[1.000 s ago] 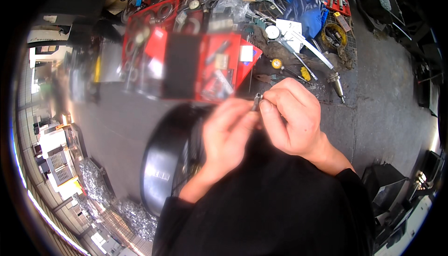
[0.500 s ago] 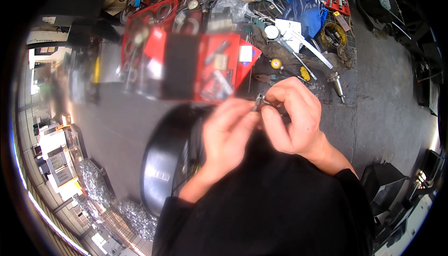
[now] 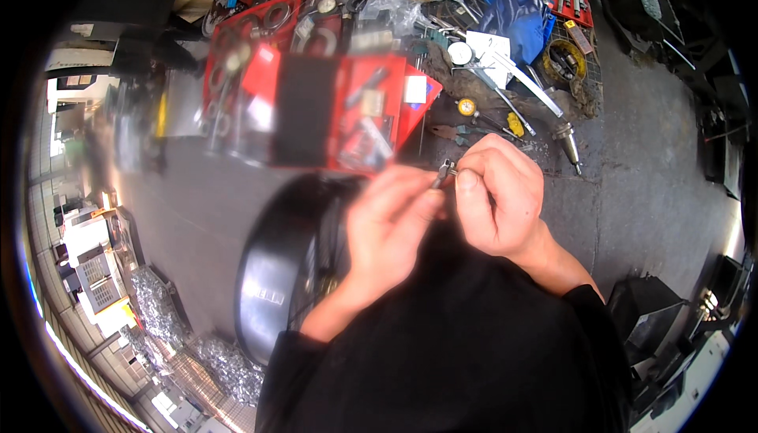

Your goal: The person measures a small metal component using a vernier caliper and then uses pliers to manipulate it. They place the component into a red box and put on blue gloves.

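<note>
My left hand (image 3: 387,224) pinches a small dark metal part with a notched, shiny end (image 3: 444,171) between thumb and fingers. My right hand (image 3: 503,196) is closed beside it, thumb against the curled forefinger, gripping a thin metal piece (image 3: 453,171) that meets the notched end. Most of that thin piece is hidden by my fingers. Beyond my hands lie pliers (image 3: 448,131), a yellow-faced dial gauge (image 3: 467,107) and a long silver caliper (image 3: 525,82). A tapered metal tool (image 3: 568,142) lies to the right of them.
A cluttered bench holds red tool trays (image 3: 367,109), a blue plastic bag (image 3: 513,18) and a yellow round tub of metal bits (image 3: 564,59). A black drum-shaped object (image 3: 268,275) stands close by my left arm. A black bin (image 3: 643,318) is at the right.
My right hand has shifted slightly right, and its thumb has swung more upright. The small metal part has moved a little to the right with my left hand.
</note>
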A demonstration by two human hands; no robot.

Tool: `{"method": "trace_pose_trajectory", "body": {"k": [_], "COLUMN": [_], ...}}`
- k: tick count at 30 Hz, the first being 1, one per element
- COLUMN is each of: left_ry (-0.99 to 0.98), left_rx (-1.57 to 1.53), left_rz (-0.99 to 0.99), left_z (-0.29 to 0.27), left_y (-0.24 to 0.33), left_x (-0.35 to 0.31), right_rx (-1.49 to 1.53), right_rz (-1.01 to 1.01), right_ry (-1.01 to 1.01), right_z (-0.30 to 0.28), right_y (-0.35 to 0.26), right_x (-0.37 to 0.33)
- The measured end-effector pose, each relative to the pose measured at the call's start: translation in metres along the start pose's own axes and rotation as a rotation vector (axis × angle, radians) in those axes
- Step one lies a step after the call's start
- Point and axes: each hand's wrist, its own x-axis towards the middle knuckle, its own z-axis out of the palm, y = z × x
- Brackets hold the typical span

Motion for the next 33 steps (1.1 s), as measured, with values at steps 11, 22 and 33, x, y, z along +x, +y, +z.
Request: {"method": "trace_pose_trajectory", "body": {"k": [11, 22, 33], "left_ry": [-0.032, 0.012, 0.275], "left_rx": [0.127, 0.277, -0.013], "left_rz": [0.083, 0.192, -0.236], "left_z": [-0.005, -0.009, -0.008], "left_y": [-0.009, -0.017, -0.006], "left_x": [0.003, -0.001, -0.036], "right_rx": [0.249, 0.851, -1.032], "right_rz": [0.168, 0.918, 0.347], "right_ry": [0.008, -0.266, -0.297], "right_z": [0.007, -0.026, -0.043], "right_y": [-0.005, 0.007, 0.252], "right_x": [-0.003, -0.002, -0.033]}}
